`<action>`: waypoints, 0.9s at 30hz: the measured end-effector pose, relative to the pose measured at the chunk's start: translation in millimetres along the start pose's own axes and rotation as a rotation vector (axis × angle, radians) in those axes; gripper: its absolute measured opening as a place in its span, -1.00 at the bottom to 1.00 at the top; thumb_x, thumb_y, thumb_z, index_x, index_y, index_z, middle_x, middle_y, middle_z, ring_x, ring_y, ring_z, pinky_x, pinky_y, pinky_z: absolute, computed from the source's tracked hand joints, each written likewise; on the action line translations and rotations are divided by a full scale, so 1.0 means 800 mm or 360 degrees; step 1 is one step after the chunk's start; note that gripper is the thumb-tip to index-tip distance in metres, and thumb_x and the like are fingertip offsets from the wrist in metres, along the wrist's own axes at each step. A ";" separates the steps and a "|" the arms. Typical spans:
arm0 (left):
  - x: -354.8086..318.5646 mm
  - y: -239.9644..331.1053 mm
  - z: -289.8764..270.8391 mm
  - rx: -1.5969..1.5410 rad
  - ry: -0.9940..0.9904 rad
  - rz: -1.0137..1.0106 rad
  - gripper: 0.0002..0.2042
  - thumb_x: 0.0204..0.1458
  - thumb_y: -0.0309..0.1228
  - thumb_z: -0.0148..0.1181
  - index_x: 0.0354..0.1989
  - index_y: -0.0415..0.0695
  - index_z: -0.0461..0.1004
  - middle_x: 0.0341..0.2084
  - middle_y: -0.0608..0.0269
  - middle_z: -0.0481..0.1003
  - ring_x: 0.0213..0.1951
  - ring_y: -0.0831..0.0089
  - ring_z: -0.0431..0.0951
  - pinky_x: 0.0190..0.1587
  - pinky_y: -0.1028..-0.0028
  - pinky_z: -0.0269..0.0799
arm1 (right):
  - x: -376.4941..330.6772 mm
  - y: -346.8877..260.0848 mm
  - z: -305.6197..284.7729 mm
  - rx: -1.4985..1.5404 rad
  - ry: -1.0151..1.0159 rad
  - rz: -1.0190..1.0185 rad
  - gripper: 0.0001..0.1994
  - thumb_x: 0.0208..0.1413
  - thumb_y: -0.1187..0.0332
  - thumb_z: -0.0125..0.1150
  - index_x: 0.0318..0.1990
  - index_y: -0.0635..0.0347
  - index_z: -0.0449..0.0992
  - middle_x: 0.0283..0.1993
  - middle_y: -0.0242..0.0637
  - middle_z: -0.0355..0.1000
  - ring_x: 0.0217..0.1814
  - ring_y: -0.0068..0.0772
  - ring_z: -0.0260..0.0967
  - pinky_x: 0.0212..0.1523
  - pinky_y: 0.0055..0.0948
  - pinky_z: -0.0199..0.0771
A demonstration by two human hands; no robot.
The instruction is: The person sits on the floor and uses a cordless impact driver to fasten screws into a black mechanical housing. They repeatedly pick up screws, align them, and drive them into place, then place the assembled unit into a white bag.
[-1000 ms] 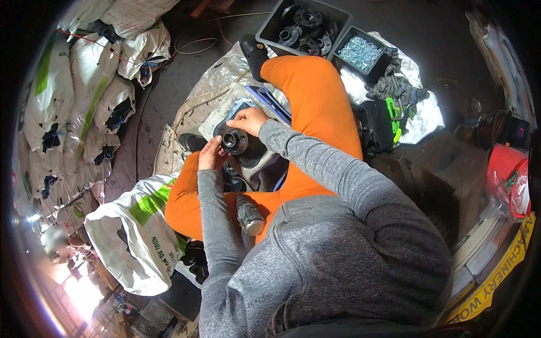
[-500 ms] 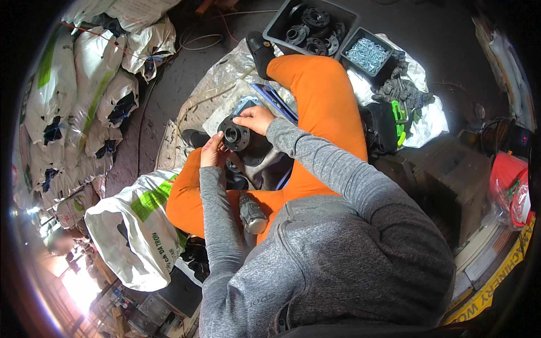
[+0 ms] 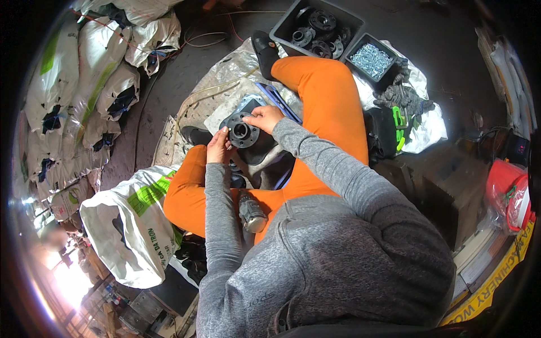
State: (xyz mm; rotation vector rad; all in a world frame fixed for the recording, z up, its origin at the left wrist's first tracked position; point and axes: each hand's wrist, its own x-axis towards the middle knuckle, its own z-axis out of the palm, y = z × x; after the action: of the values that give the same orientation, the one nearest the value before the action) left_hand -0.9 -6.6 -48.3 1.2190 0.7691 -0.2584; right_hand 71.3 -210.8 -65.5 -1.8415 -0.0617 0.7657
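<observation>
White tied sacks are piling up along the far left, while an open white sack with a green band is standing nearer, beside the person's bent left leg in orange trousers. The left forearm, in a grey sleeve, is rising almost straight up from the lower edge, its wrist lying nearly in line with the hand. The left hand is pinching the left rim of a black round flange, fingertips pointing upward and toward the part. The flange is sitting between the two hands, over the ground sheet between the legs, its raised hub facing the camera. A grey cylindrical tool is resting below it by the lap. The right hand is gripping the flange's upper right edge, knuckles facing up and fingers reaching leftward, while the right forearm is slanting up and left across the orange thigh. The hands are staying just apart, the flange bridging them. Farther right, a grey crate is holding more black flanges, a smaller bin is holding silvery screws, and a dark grey glove is lying beside it.
</observation>
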 end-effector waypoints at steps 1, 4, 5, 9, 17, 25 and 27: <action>-0.001 -0.003 0.003 -0.0029 -0.0004 0.0030 -0.80 0.07 -0.26 0.24 -0.24 -0.09 0.48 -0.42 0.39 0.54 -0.39 0.54 0.52 -0.32 0.46 0.40 | 0.000 0.001 -0.001 -0.0045 0.0008 0.0001 -0.35 -0.12 -0.16 0.30 -0.10 0.30 0.54 -0.14 -0.02 0.52 -0.07 -0.16 0.47 -0.02 -0.33 0.42; -0.002 -0.011 0.011 0.0011 0.0018 0.0180 -0.76 0.08 -0.26 0.23 -0.23 -0.18 0.51 -0.54 0.44 0.47 -0.60 0.67 0.37 -0.53 0.63 0.27 | 0.001 0.006 -0.001 -0.0123 0.0108 -0.0050 -0.41 -0.12 -0.18 0.30 -0.24 0.27 0.55 -0.33 -0.13 0.49 -0.25 -0.23 0.44 -0.16 -0.34 0.39; -0.001 -0.014 0.013 0.0077 0.0083 0.0223 -0.73 0.08 -0.24 0.24 -0.22 -0.22 0.52 -0.58 0.46 0.44 -0.63 0.69 0.33 -0.56 0.66 0.25 | 0.001 0.008 0.001 -0.0127 0.0175 -0.0110 -0.44 -0.13 -0.18 0.31 -0.37 0.26 0.55 -0.48 -0.20 0.45 -0.40 -0.30 0.39 -0.29 -0.34 0.36; 0.002 -0.022 0.015 0.0280 0.0281 0.0354 -0.66 0.09 -0.18 0.23 -0.22 -0.26 0.56 -0.65 0.50 0.37 -0.68 0.73 0.21 -0.62 0.65 0.15 | 0.002 0.011 0.004 -0.0284 0.0192 -0.0132 -0.45 -0.12 -0.19 0.31 -0.52 0.24 0.55 -0.62 -0.24 0.42 -0.53 -0.35 0.37 -0.41 -0.35 0.34; 0.007 -0.036 0.012 0.0160 0.0256 0.0374 -0.66 0.12 -0.13 0.18 -0.23 -0.21 0.58 -0.61 0.52 0.43 -0.65 0.74 0.21 -0.60 0.66 0.09 | -0.003 0.007 -0.002 -0.0138 0.0120 -0.0235 -0.48 -0.08 -0.11 0.31 -0.65 0.24 0.44 -0.72 -0.30 0.27 -0.63 -0.45 0.21 -0.52 -0.35 0.22; 0.022 -0.058 0.004 0.0429 0.0295 0.0399 -0.65 0.18 -0.11 0.08 -0.26 -0.18 0.59 -0.63 0.51 0.39 -0.62 0.73 0.20 -0.59 0.63 0.10 | 0.007 0.014 0.003 -0.0156 0.0115 -0.0161 -0.50 -0.10 -0.08 0.33 -0.58 0.26 0.45 -0.62 -0.19 0.34 -0.53 -0.31 0.29 -0.42 -0.30 0.28; 0.025 -0.061 0.002 0.0408 0.0261 0.0485 -0.64 0.18 -0.11 0.08 -0.25 -0.19 0.59 -0.63 0.52 0.38 -0.63 0.73 0.18 -0.60 0.63 0.09 | 0.009 0.017 0.005 -0.0199 0.0151 -0.0110 -0.53 -0.10 -0.07 0.34 -0.53 0.25 0.48 -0.59 -0.21 0.36 -0.51 -0.34 0.30 -0.42 -0.32 0.29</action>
State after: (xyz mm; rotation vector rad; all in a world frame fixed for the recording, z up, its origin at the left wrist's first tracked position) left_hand -13.5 -21.2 -97.5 1.5953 0.6927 -0.0052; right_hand 70.2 -210.4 -81.7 -1.9817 -0.1136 0.6380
